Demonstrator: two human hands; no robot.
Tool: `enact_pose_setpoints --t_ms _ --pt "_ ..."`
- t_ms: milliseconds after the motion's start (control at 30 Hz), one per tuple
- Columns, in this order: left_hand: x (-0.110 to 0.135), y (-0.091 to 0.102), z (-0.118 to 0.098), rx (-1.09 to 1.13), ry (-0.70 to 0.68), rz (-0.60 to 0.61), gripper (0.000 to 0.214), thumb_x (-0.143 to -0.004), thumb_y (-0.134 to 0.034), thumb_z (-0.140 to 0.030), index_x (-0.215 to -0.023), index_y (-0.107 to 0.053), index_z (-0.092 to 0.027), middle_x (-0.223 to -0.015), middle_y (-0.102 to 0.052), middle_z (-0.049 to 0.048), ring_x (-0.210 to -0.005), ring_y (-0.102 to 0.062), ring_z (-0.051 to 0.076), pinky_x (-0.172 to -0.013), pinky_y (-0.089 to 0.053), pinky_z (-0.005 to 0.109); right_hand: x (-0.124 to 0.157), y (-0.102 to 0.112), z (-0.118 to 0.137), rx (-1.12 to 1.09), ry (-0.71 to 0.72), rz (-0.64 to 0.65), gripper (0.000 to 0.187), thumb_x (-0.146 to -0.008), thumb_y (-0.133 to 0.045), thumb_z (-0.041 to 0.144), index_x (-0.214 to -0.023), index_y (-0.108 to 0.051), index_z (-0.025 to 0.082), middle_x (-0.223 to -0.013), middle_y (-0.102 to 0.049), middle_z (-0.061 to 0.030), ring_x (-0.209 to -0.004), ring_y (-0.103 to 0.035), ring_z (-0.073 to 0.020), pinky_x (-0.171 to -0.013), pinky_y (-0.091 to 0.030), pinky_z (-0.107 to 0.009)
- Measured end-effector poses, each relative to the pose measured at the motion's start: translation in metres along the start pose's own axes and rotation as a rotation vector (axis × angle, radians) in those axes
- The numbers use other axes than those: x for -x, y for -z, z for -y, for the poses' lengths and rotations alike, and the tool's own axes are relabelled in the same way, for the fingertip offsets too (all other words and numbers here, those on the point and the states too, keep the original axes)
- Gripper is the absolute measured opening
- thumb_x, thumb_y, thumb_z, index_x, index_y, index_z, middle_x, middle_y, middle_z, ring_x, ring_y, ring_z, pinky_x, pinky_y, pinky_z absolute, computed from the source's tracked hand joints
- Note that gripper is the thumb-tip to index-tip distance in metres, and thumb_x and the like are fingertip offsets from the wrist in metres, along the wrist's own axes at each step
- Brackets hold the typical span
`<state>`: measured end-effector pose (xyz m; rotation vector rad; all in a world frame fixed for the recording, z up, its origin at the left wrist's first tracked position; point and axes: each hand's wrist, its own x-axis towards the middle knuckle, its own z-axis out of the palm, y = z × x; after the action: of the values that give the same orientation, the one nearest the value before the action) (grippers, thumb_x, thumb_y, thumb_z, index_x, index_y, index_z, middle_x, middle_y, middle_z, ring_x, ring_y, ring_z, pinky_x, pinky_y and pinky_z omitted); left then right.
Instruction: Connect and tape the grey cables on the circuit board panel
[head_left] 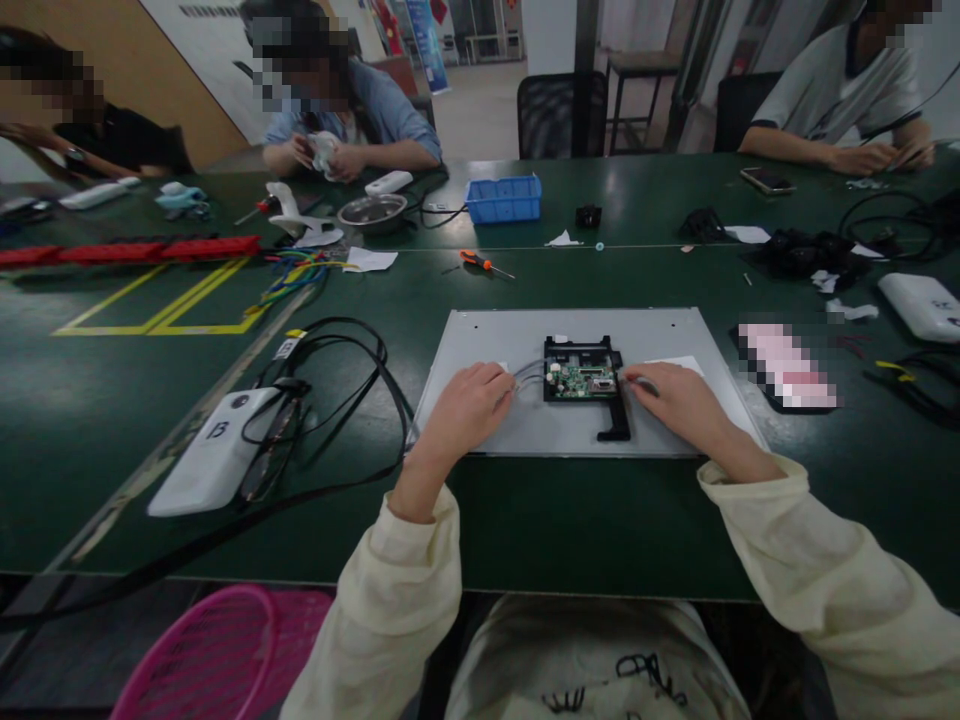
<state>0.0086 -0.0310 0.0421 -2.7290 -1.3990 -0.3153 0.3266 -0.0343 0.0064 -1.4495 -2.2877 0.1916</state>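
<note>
**Both hands at the circuit board on the grey panel**

Both arms, in cream sleeves, reach forward from the near edge of the worktop [600, 520], with the wrists resting low on a flat grey panel [525, 340]. The left hand [469, 405] lies knuckles up, its fingers curled and pinching a bundle of pale wires [529, 372] that runs right to the circuit board [581, 380]. The green board sits in a black frame at the middle of the panel, between the two hands. The right hand [675, 400] lies just beside the frame's right edge with its fingers bent inward. Something slim and grey shows at its fingertips, but whether the hand grips it cannot be told. An orange-handled screwdriver [484, 263] lies well beyond the panel. A white box [214, 450] with black cable [360, 345] sits to the left.
</note>
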Motion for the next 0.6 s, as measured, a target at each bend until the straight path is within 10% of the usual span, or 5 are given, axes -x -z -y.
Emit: enact_pose_setpoints --t_ms 600 --pt "0.002 -0.003 0.007 -0.010 0.227 -0.083 0.018 -0.090 -0.051 -0.032 -0.091 -0.063 -0.020 -0.099 -0.063 0.0088 -0.097 -0.057 0.026 -0.082 -0.042 0.039 -0.001 -0.001 -0.025 0.129 -0.038 -0.134 0.029 -0.083 -0.047 0.015 -0.099 -0.071 0.016 -0.109 -0.071 -0.0123 -0.106 -0.063 -0.0274 -0.095 -0.049 -0.044"
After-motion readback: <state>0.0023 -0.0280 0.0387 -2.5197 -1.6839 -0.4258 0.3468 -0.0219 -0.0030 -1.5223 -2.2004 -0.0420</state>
